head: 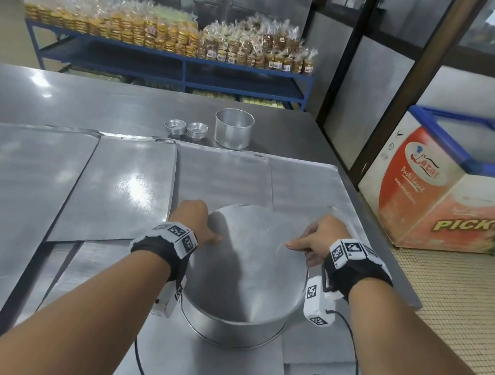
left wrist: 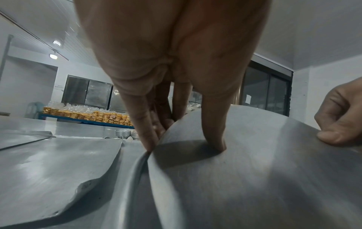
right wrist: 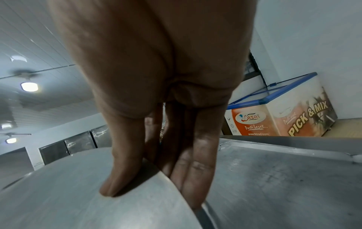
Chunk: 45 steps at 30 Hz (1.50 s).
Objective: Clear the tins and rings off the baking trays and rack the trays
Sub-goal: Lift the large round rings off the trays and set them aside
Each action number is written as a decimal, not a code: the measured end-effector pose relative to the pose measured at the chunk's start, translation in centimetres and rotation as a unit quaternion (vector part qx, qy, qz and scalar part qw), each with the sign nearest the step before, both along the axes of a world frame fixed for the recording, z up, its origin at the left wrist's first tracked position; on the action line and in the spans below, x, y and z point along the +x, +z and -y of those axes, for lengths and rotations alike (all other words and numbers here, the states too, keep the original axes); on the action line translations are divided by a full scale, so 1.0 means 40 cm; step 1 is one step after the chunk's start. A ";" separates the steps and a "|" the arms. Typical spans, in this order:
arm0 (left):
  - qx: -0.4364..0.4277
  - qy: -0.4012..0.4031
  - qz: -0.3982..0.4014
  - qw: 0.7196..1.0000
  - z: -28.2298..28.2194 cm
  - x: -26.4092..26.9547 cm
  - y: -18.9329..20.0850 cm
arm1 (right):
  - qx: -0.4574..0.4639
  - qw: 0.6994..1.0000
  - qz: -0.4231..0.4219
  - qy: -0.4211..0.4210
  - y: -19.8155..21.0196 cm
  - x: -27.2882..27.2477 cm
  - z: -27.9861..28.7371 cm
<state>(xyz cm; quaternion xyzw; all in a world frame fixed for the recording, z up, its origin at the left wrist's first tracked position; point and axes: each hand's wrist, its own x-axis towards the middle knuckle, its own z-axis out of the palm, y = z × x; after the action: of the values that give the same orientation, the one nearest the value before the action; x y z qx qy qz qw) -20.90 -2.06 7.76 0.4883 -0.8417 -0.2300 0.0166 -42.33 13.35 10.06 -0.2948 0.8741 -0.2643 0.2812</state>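
Note:
A large round tin (head: pixel 245 272) stands upside down, flat base up, on a baking tray (head: pixel 208 374) at the table's front. My left hand (head: pixel 198 221) grips its left rim, thumb on the base and fingers down the wall. My right hand (head: pixel 312 240) grips the right rim the same way. In the left wrist view my left hand (left wrist: pixel 184 124) pinches the tin (left wrist: pixel 254 178) edge, with the right hand (left wrist: pixel 340 120) opposite. In the right wrist view my right hand (right wrist: pixel 166 162) has its thumb on the tin (right wrist: pixel 98 209). Several flat trays (head: pixel 128 187) overlap across the table.
Two stacks of small tart tins (head: pixel 178 127) (head: pixel 197 130) and a medium round tin (head: pixel 233 127) stand on the steel table (head: pixel 90 102) behind the trays. A chest freezer (head: pixel 455 189) is on the right. A blue shelf (head: pixel 170 56) of packed biscuits lies beyond.

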 end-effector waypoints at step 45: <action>0.069 0.282 -0.280 0.915 0.223 -0.306 -0.004 | -0.243 0.956 0.050 -0.159 -0.026 -0.292 0.194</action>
<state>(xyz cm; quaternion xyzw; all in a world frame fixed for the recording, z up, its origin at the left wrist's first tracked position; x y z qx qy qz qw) -33.12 -10.98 7.59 0.6212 -0.6118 -0.4005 0.2818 -54.00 5.61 9.03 -0.1980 0.8037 -0.5246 0.1990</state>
